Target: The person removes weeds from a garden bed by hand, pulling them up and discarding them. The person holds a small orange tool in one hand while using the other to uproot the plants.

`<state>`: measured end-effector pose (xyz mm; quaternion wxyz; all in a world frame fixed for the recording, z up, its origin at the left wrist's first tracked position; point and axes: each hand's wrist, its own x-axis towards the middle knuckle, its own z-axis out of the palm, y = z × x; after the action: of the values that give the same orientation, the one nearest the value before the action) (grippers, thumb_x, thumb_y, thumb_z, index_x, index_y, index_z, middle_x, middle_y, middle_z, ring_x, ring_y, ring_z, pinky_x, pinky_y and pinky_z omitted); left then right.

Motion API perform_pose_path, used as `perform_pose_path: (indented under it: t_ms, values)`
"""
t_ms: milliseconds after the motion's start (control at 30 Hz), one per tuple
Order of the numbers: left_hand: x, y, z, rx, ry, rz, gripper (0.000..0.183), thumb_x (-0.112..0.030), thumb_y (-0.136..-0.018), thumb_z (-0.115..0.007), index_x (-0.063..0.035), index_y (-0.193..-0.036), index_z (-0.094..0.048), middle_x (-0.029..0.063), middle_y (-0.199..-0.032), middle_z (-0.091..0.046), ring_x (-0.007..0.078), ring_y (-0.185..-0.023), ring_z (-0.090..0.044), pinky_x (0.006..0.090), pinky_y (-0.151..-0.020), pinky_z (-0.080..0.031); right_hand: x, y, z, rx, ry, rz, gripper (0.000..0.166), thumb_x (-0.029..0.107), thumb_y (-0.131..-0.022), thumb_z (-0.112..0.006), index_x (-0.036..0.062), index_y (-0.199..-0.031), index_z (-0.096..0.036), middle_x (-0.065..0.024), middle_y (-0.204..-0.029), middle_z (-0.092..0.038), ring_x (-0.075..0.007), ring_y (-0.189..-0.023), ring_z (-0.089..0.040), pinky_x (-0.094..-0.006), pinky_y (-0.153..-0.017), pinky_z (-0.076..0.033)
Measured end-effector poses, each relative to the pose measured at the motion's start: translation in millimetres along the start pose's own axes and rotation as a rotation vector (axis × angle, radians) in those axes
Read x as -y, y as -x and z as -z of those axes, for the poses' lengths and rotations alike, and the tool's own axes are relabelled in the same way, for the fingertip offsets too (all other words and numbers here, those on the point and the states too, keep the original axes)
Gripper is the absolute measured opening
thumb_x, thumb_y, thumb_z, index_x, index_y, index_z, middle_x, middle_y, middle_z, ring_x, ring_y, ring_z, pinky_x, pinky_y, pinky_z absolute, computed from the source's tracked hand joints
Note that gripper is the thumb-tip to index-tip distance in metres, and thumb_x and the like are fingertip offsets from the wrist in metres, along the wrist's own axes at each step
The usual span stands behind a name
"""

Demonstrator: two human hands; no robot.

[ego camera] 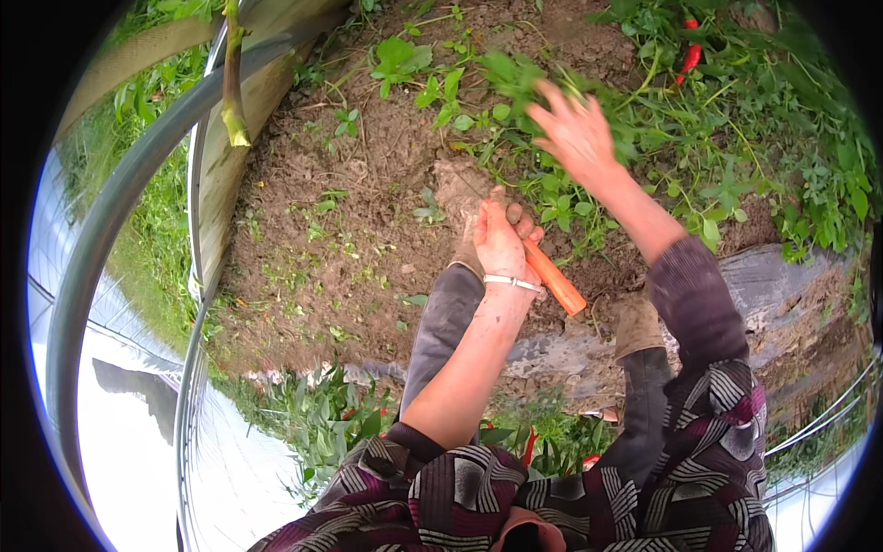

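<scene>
My left hand (503, 234), with a white band at the wrist, is closed around the orange handle (557, 279) of a hand tool. A thin dark metal part (470, 182) shows past the fingers, but the tool's working end is hard to make out. Up and to the right, my right hand (576, 131) is over leafy green weeds (514, 76), its fingers spread and motion-blurred. Leaves show around its fingertips and beside the palm; whether any are gripped beneath it cannot be seen. Bare brown soil (324, 228) lies to the left of both hands.
Pepper plants with red peppers (690, 58) grow at the upper right. On the left, a curved grey pipe (138, 159) and a cut stem (233, 103) stand in front of the soil. Dark plastic film (786, 290) covers ground at the right. My boots (638, 324) are on the soil.
</scene>
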<state>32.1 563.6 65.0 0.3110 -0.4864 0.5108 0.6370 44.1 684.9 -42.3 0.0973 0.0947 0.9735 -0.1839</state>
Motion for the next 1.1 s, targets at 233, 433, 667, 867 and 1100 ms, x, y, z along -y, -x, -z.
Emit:
perform_pose_path:
  t_ms: [233,433,667,867,1100]
  values:
    - [-16.5,-5.8,3.6,-0.046,0.031,-0.053,0.030,-0.025,-0.085,-0.036,-0.0077,-0.109,-0.037,-0.0037,-0.062,-0.031,0.0060,-0.049,-0.029,0.0203,-0.044,-0.029,83.0,-128.8,-34.5,0.104,-0.089,0.010,0.060,0.022,-0.066,-0.062,0.0147,-0.118,-0.034,-0.0050,-0.123,-0.034,-0.0248,-0.108,-0.037,-0.0423,-0.085,-0.031]
    - [-19.4,-9.9,17.5,-0.042,0.075,-0.033,0.030,-0.027,-0.086,-0.033,-0.0082,-0.109,-0.036,-0.0046,-0.062,-0.031,0.0062,-0.049,-0.030,0.0215,-0.045,-0.030,60.2,-93.4,-6.0,0.408,-0.508,0.106,0.023,-0.001,-0.066,-0.049,0.0029,-0.089,-0.048,-0.0140,-0.073,-0.055,-0.0236,-0.072,-0.056,-0.0363,-0.066,-0.047]
    - [-25.0,-8.4,18.8,-0.009,0.064,-0.053,0.026,-0.027,-0.086,-0.033,-0.0095,-0.104,-0.038,-0.0040,-0.062,-0.032,0.0068,-0.049,-0.030,0.0219,-0.046,-0.030,-116.4,203.5,-103.6,0.733,0.180,0.342,0.031,0.000,-0.075,-0.037,0.0084,-0.104,-0.045,-0.0131,-0.091,-0.049,-0.0202,-0.081,-0.049,-0.0283,-0.058,-0.043]
    - [-18.0,-9.7,15.0,-0.019,0.056,0.008,0.022,-0.026,-0.086,-0.032,-0.0106,-0.100,-0.040,-0.0044,-0.062,-0.034,0.0065,-0.049,-0.030,0.0221,-0.046,-0.030,-74.7,183.8,-2.6,1.164,0.105,-0.052,0.028,0.004,-0.074,-0.046,0.0107,-0.101,-0.049,-0.0083,-0.101,-0.051,-0.0207,-0.094,-0.050,-0.0393,-0.080,-0.038]
    - [-14.0,-13.8,7.9,0.091,0.066,-0.028,0.007,-0.018,-0.083,-0.040,-0.0126,-0.084,-0.044,-0.0034,-0.061,-0.037,0.0069,-0.047,-0.032,0.0228,-0.043,-0.030,0.7,29.9,-29.6,0.387,0.135,-0.234,0.070,0.014,-0.066,-0.060,0.0171,-0.125,-0.022,-0.0033,-0.122,-0.032,-0.0204,-0.111,-0.031,-0.0429,-0.087,-0.026]
